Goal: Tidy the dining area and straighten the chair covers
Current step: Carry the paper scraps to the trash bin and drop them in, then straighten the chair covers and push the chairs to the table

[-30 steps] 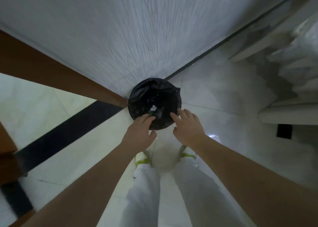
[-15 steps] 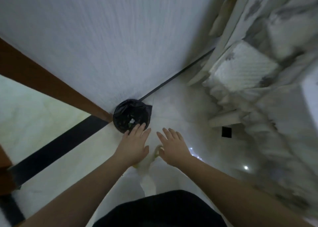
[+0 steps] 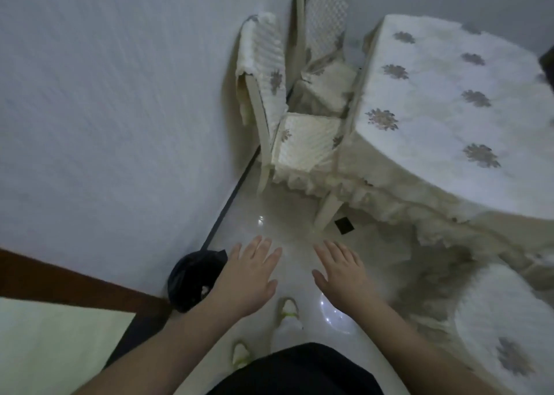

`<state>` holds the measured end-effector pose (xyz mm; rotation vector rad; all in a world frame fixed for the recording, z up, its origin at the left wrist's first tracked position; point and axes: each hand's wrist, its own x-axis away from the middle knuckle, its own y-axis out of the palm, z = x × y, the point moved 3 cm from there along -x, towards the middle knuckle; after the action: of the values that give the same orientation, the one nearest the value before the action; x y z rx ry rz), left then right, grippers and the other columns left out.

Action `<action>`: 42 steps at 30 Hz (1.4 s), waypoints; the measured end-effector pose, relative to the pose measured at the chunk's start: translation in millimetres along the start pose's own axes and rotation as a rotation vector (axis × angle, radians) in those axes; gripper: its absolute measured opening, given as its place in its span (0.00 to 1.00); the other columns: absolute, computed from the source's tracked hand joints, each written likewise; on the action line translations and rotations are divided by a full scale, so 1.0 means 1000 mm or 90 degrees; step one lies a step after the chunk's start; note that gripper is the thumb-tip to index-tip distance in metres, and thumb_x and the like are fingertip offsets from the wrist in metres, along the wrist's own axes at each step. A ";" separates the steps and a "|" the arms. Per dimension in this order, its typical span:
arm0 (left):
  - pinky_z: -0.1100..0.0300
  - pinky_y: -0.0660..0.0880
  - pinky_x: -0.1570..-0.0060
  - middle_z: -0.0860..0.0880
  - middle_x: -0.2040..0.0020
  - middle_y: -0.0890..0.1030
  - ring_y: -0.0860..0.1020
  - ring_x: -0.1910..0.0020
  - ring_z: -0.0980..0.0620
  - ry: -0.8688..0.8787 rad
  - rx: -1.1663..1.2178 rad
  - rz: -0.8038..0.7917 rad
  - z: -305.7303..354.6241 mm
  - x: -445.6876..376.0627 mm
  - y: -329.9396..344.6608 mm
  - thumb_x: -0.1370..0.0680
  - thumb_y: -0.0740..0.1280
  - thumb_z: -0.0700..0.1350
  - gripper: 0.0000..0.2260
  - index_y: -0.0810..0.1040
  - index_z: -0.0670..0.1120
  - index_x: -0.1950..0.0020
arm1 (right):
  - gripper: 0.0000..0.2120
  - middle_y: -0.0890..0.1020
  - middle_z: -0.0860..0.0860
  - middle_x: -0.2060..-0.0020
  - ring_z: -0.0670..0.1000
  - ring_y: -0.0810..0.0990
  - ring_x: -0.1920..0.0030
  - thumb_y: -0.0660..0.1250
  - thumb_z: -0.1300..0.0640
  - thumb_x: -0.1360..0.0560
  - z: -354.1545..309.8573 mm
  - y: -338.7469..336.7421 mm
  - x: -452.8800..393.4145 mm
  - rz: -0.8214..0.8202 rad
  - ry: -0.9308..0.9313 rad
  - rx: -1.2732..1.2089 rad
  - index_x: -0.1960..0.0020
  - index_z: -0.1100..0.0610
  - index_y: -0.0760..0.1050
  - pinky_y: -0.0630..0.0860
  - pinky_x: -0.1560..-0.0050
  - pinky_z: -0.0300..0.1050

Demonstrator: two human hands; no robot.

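Progress appeared partial: left hand [image 3: 250, 277] and right hand [image 3: 344, 271] hovered flat, fingers spread and empty, while the nearest chair's cover [image 3: 263, 74] hung rumpled beside the worktop [image 3: 449, 94].

The floor [image 3: 278, 223] is smooth, shiny tile, with bright spots of light shining on it. The wall [image 3: 105, 109] looks matt, with fine lines that make it seem a bit rough. The bin bag [image 3: 192, 277] at the foot of the wall is thin black plastic, crinkly and a little shiny. The chair cover [image 3: 305, 142] is soft, padded cloth with ridges and a frilly edge. The chair leg [image 3: 328, 211] looks smooth and painted. The tablecloth [image 3: 449, 94] is fluffy white cloth with grey stitched flowers. A brown strip [image 3: 60, 277] at the wall's lower left edge looks like smooth wood.
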<state>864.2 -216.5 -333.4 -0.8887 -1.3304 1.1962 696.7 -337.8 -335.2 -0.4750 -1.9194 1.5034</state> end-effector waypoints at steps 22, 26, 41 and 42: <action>0.44 0.47 0.26 0.48 0.21 0.48 0.45 0.23 0.48 0.452 -0.121 -0.008 0.399 -0.003 -0.043 0.21 0.55 0.60 0.30 0.50 0.53 0.22 | 0.29 0.68 0.54 0.29 0.59 0.66 0.29 0.54 0.44 0.27 0.213 0.005 0.381 0.225 0.527 -0.094 0.28 0.52 0.66 0.64 0.32 0.58; 0.44 0.49 0.27 0.48 0.21 0.52 0.48 0.23 0.47 0.532 -0.121 0.028 0.493 0.013 -0.042 0.22 0.49 0.60 0.29 0.52 0.53 0.22 | 0.28 0.71 0.55 0.31 0.60 0.69 0.31 0.63 0.46 0.27 0.247 0.017 0.464 0.244 0.600 -0.100 0.30 0.53 0.68 0.68 0.36 0.58; 0.46 0.45 0.27 0.48 0.21 0.48 0.44 0.22 0.48 0.639 -0.159 -0.035 0.687 0.008 -0.005 0.20 0.53 0.58 0.29 0.48 0.53 0.22 | 0.28 0.72 0.55 0.32 0.61 0.69 0.32 0.61 0.46 0.29 0.356 0.033 0.584 0.273 0.738 -0.132 0.30 0.53 0.68 0.65 0.34 0.59; 0.46 0.46 0.27 0.48 0.21 0.48 0.45 0.22 0.48 0.643 -0.153 -0.025 0.700 0.001 -0.003 0.20 0.53 0.58 0.29 0.48 0.53 0.22 | 0.28 0.71 0.55 0.31 0.60 0.68 0.31 0.61 0.47 0.28 0.367 0.033 0.586 0.271 0.738 -0.122 0.29 0.53 0.67 0.63 0.33 0.58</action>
<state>176.4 -327.0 -264.5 -1.3761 -0.6436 0.4038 18.3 -221.2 -261.4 -1.5101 -1.0343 0.8721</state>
